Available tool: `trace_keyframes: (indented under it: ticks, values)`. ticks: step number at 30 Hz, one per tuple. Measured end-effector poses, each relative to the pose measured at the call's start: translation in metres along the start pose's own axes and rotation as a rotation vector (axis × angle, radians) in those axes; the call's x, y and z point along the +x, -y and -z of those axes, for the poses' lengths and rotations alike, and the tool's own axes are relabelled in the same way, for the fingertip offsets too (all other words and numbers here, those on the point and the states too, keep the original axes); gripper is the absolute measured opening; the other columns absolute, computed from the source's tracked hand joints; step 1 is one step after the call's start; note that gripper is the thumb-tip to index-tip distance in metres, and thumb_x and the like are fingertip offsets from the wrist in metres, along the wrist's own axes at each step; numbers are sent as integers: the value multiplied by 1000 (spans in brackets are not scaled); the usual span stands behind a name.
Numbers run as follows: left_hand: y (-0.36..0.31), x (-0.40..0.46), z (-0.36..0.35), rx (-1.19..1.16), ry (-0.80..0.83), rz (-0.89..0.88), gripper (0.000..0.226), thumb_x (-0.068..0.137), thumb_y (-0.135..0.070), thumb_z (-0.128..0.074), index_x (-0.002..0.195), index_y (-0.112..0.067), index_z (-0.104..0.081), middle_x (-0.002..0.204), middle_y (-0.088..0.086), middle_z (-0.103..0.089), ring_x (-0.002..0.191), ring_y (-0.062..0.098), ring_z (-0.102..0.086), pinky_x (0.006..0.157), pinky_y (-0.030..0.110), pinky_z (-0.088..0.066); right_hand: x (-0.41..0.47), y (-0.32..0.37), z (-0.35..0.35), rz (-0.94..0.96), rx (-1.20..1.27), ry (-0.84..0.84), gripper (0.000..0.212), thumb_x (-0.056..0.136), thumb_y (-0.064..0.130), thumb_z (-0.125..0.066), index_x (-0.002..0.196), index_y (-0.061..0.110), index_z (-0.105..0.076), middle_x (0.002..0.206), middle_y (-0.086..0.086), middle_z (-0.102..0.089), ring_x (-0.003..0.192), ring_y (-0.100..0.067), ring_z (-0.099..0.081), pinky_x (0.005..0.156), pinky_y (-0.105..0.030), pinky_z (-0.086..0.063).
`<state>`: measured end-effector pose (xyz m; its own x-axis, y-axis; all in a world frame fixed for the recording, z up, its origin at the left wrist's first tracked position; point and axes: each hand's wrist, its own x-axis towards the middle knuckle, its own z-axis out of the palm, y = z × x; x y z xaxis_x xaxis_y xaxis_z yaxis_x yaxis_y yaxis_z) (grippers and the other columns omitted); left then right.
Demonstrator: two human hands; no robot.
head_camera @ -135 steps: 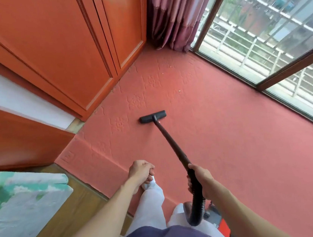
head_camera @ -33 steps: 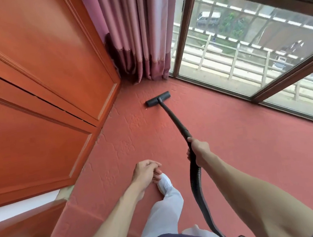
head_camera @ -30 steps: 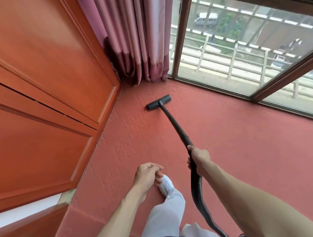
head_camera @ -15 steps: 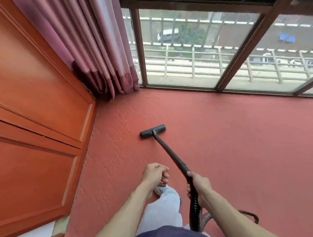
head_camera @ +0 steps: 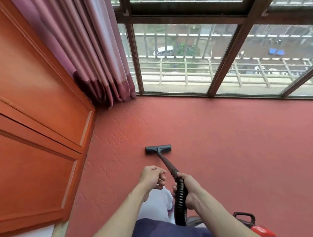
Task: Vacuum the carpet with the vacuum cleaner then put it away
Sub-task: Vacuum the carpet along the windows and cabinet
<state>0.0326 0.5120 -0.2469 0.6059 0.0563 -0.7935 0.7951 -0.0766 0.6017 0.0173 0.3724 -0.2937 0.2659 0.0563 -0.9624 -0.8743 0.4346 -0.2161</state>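
The red carpet (head_camera: 222,140) covers the floor up to the window. A black vacuum nozzle (head_camera: 158,149) lies flat on it ahead of me, joined to a dark wand (head_camera: 167,163) that runs back to a ribbed black hose (head_camera: 180,195). My right hand (head_camera: 188,185) grips the wand where it meets the hose. My left hand (head_camera: 152,177) hovers just left of the wand with its fingers curled and nothing in it. The red vacuum body (head_camera: 262,231) with a black handle sits on the carpet at the lower right, partly hidden by my right arm.
An orange wooden wardrobe (head_camera: 26,133) lines the left side. A pink curtain (head_camera: 90,57) hangs in the far left corner. Floor-level windows with dark frames (head_camera: 222,56) run along the far edge. My legs in light trousers (head_camera: 157,204) stand below the hands.
The nozzle has been pulled back from the curtain corner toward me. My view has lifted and turned right, and the red vacuum body has come into sight.
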Motion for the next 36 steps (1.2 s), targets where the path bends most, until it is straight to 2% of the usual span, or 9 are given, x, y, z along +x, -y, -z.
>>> trace_keyframes:
  ticks: [5,8,11,17,21,30,36]
  values:
    - [-16,22,13,-40,-20,-5,23,89,0,-41,82,-4,-63,65,10,-59,50,21,-52,53,27,-46,17,34,-28,26,-81,-25,15,92,22,-57,91,8,-50,47,-6,-47,35,-18,-45,40,-23,-42]
    - [-30,45,23,-54,-13,9,22,89,0,-41,83,-4,-62,65,9,-58,47,19,-51,48,23,-43,36,59,-54,30,-105,-50,16,91,22,-59,89,8,-53,48,-7,-49,37,-19,-47,44,-24,-44]
    - [-47,76,33,-80,-11,42,23,88,0,-41,84,-3,-63,64,9,-59,47,19,-50,51,26,-43,54,86,-85,50,-116,-92,16,90,21,-61,86,6,-55,53,-9,-48,40,-20,-47,46,-25,-43]
    - [-97,142,62,-100,-36,98,22,88,-4,-45,91,-1,-66,67,9,-61,52,22,-53,59,32,-46,89,164,-148,94,-134,-162,12,90,13,-61,86,4,-54,51,-8,-46,37,-17,-43,43,-24,-39]
    - [-129,174,88,-137,-78,107,22,89,-6,-46,93,0,-67,68,8,-61,51,19,-53,52,27,-41,113,222,-190,132,-166,-201,13,90,13,-63,85,5,-55,54,-8,-47,40,-18,-43,42,-24,-39]
    - [-141,207,116,-181,-134,158,20,90,-5,-47,84,-5,-66,66,10,-61,47,18,-54,54,30,-47,158,289,-242,121,-223,-180,16,91,20,-63,83,9,-54,58,-9,-47,43,-20,-45,48,-26,-41]
    - [-136,198,106,-211,-193,195,20,89,-2,-46,83,-2,-66,63,10,-61,47,20,-53,51,29,-48,178,306,-259,73,-236,-63,18,92,25,-57,80,12,-50,55,-4,-43,33,-16,-43,42,-21,-41]
